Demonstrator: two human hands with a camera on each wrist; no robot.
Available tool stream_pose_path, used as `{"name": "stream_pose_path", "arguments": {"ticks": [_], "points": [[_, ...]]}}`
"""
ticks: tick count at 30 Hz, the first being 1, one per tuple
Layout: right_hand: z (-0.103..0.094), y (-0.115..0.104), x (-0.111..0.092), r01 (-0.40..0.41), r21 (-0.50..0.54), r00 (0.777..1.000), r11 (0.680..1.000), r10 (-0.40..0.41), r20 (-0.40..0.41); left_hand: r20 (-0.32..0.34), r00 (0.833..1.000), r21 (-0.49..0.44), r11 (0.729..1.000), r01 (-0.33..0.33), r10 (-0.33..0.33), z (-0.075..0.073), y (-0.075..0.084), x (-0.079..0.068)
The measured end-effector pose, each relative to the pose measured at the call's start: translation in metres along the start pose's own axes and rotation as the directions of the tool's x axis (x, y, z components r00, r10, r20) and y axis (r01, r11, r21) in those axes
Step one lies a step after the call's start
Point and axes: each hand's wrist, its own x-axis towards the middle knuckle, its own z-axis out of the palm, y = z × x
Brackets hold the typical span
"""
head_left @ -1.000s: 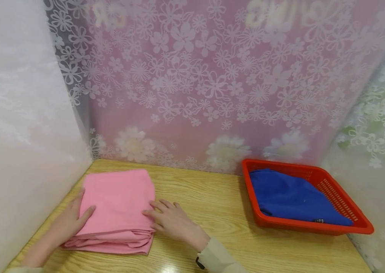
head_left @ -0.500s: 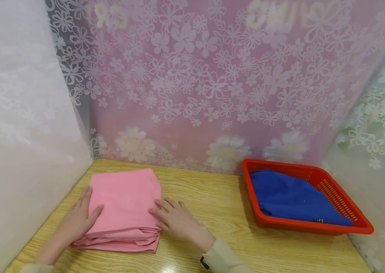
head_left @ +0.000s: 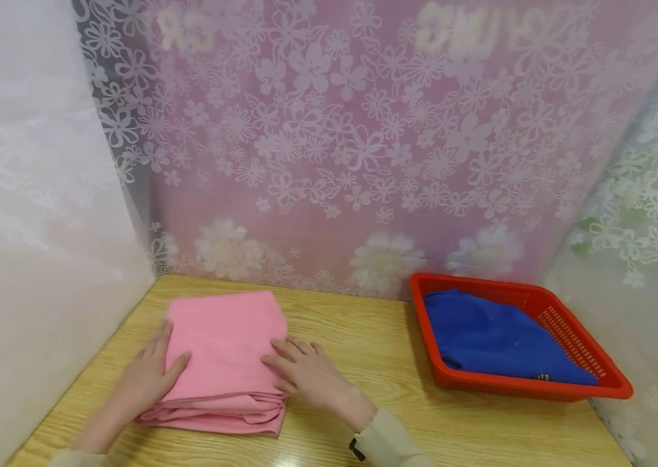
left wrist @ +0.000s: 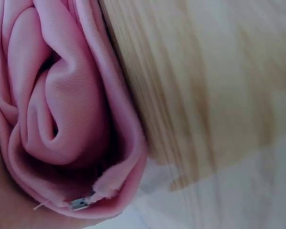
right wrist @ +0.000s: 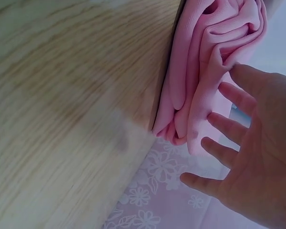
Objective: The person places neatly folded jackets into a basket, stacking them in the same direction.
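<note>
A folded pink garment (head_left: pixel 223 350) lies on the wooden table at the left, its layered folds facing the near side. My left hand (head_left: pixel 144 379) rests along its left edge, fingers straight and thumb on top. On the opposite side, my right hand (head_left: pixel 314 379) touches the right edge with spread, nearly straight fingertips. In the left wrist view the rolled layers of the garment (left wrist: pixel 71 95) show a small metal piece (left wrist: pixel 79 204) at one end. The right wrist view has my right hand (right wrist: pixel 262 143) against the folded side of the garment (right wrist: pixel 205 62).
A red plastic basket (head_left: pixel 521 388) with perforated sides stands at the right of the table (head_left: pixel 358 331). Inside it lies a blue cloth item (head_left: pixel 498 340). A flower-patterned pink curtain (head_left: pixel 317 162) hangs behind, and pale sheets (head_left: pixel 31 194) close off both sides.
The folded pink garment has slid to the right across the table, with both hands moving along at its sides. The red basket and the blue cloth stay in place.
</note>
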Motion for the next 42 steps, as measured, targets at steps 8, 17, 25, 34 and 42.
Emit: {"name": "stream_pose_path", "arguments": {"ticks": [8, 17, 25, 34, 42], "points": [[0.003, 0.005, -0.009, -0.052, 0.116, 0.998, 0.992, 0.047, 0.045, 0.001, 1.0, 0.007, 1.0, -0.008, 0.008, 0.009, 0.011, 0.005], [0.01, 0.012, -0.018, -0.075, 0.163, 0.993, 0.984, 0.058, 0.105, 0.016, 1.0, 0.015, 1.0, 0.008, -0.008, 0.015, 0.022, 0.007], [0.011, 0.017, -0.029, -0.064, 0.182, 0.995, 0.981, 0.049, 0.083, 0.01, 1.0, 0.0, 1.0, 0.006, -0.006, 0.021, 0.031, 0.008], [0.012, 0.022, -0.039, -0.031, 0.142, 1.0, 0.989, 0.03, 0.011, -0.009, 1.0, 0.007, 1.0, -0.009, 0.009, 0.024, 0.042, 0.01], [0.007, 0.024, -0.048, -0.052, 0.165, 0.999, 0.985, 0.051, 0.009, -0.04, 0.999, 0.005, 1.0, -0.029, 0.029, 0.027, 0.053, 0.012]]}}
